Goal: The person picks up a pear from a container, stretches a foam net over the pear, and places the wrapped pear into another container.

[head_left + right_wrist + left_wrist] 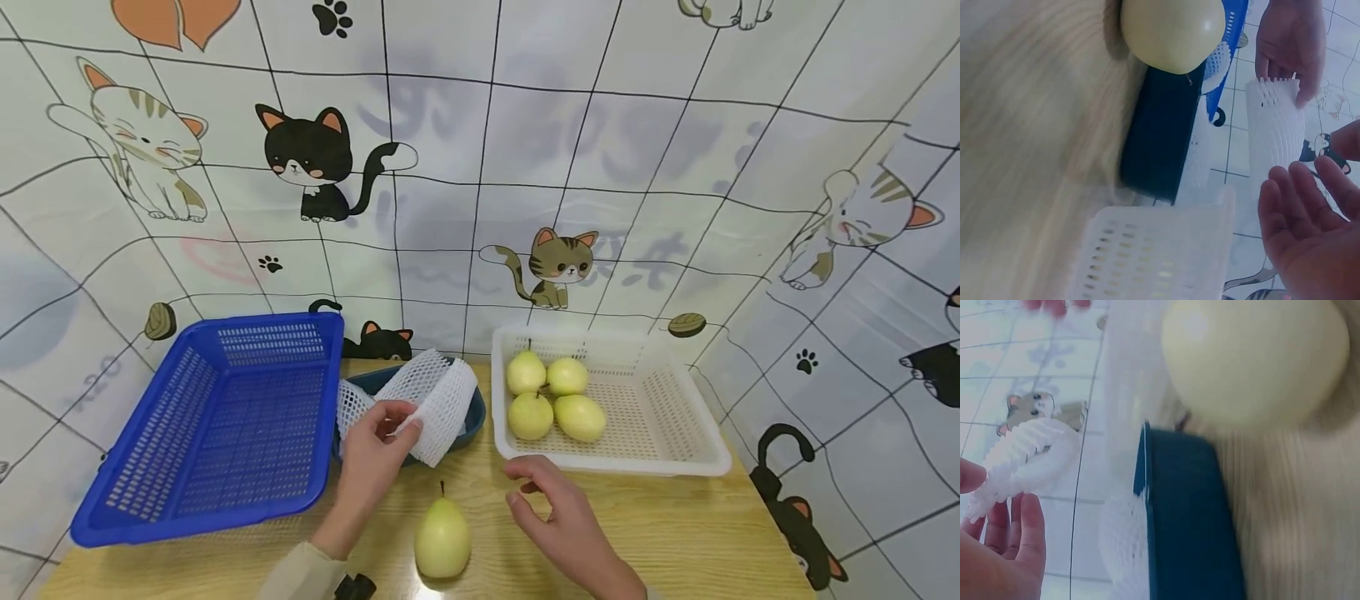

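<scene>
Foam net sleeve [446,415], white, one; held in my left hand [375,454] above the dark teal tray [474,418].
Thumb and fingers of that hand pinch one end; my right hand [558,521], thumb and fingertips apart and holding nothing, is just beside, near the front edge of the white basket [652,463] with its four pears [580,418]. More white netting [352,406] in the tray; a single pear [442,537] on the wooden table [690,525] between my arms. Handling: a light pinch right at the rim suits such soft mesh, as a hard tug could tear it; spreading the free mouth evenly calls for my right fingertips inside it. Condition of that mouth: perhaps flattened, but the wrist views are pale and blurred, so I cannot be sure.
</scene>
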### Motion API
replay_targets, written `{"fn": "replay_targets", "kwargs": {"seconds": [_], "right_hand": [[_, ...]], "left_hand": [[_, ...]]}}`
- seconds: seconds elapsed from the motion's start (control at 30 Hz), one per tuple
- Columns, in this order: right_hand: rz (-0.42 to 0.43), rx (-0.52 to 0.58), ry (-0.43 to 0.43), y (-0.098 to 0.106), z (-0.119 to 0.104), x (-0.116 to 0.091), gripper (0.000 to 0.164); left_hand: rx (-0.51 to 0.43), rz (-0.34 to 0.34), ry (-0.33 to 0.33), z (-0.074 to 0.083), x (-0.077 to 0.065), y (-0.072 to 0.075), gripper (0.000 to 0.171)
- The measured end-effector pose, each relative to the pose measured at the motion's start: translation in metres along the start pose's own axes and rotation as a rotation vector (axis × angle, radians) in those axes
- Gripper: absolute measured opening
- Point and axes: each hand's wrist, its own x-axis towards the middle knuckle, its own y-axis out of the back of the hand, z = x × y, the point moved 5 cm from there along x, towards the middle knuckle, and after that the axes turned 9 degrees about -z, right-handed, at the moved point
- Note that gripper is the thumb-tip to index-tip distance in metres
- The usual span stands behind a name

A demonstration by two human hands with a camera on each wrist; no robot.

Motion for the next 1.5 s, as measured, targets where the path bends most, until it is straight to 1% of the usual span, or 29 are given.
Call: {"fn": "replay_targets", "kwargs": {"seconds": [0.1, 0.2, 0.3, 0.4, 0.57, 0.7, 0.8, 0.87, 1.0, 1.13, 1.23, 1.33, 1.43, 1.5], "right_hand": [[0.029, -0.059, 0.06, -0.004, -0.01, 0.011, 0.045], [0.038, -0.116, 0.088, -0.011, -0.017, 0.022, 0.048], [0.036, -0.159, 0.093, -0.016, -0.018, 0.03, 0.05], [0.034, -0.183, 0.093, -0.02, -0.018, 0.035, 0.053], [0.013, -0.176, 0.054, -0.026, -0.014, 0.037, 0.056], [-0.009, -0.144, 0.057, -0.031, -0.014, 0.04, 0.057], [-0.019, -0.078, 0.064, -0.032, -0.013, 0.041, 0.057], [-0.036, -0.007, 0.052, -0.032, -0.012, 0.042, 0.056], [-0.085, 0.148, 0.005, -0.03, -0.01, 0.043, 0.056], [-0.106, 0.231, -0.019, -0.028, -0.008, 0.043, 0.051], [-0.099, 0.23, -0.01, -0.025, -0.008, 0.043, 0.044], [-0.082, 0.181, 0.009, -0.023, -0.009, 0.043, 0.038], [-0.051, 0.153, 0.014, -0.021, -0.008, 0.043, 0.034], [-0.026, 0.171, -0.005, -0.02, -0.007, 0.043, 0.031]], "left_hand": [[-0.125, -0.024, 0.027, 0.003, -0.006, -0.006, 0.018], [-0.217, -0.05, 0.025, 0.005, -0.011, -0.011, 0.02], [-0.274, -0.079, 0.031, 0.006, -0.014, -0.015, 0.021], [-0.307, -0.1, 0.033, 0.008, -0.016, -0.019, 0.022], [-0.351, -0.135, 0.054, 0.009, -0.02, -0.023, 0.022], [-0.379, -0.169, 0.083, 0.009, -0.022, -0.026, 0.023], [-0.397, -0.206, 0.076, 0.009, -0.023, -0.028, 0.026], [-0.422, -0.235, 0.054, 0.008, -0.024, -0.029, 0.028], [-0.491, -0.298, -0.023, 0.008, -0.026, -0.03, 0.03], [-0.535, -0.355, -0.091, 0.008, -0.027, -0.03, 0.035], [-0.558, -0.393, -0.125, 0.008, -0.027, -0.029, 0.042], [-0.561, -0.418, -0.139, 0.006, -0.027, -0.03, 0.047], [-0.522, -0.418, -0.132, 0.004, -0.028, -0.031, 0.047], [-0.499, -0.406, -0.099, 0.003, -0.028, -0.034, 0.047]]}}
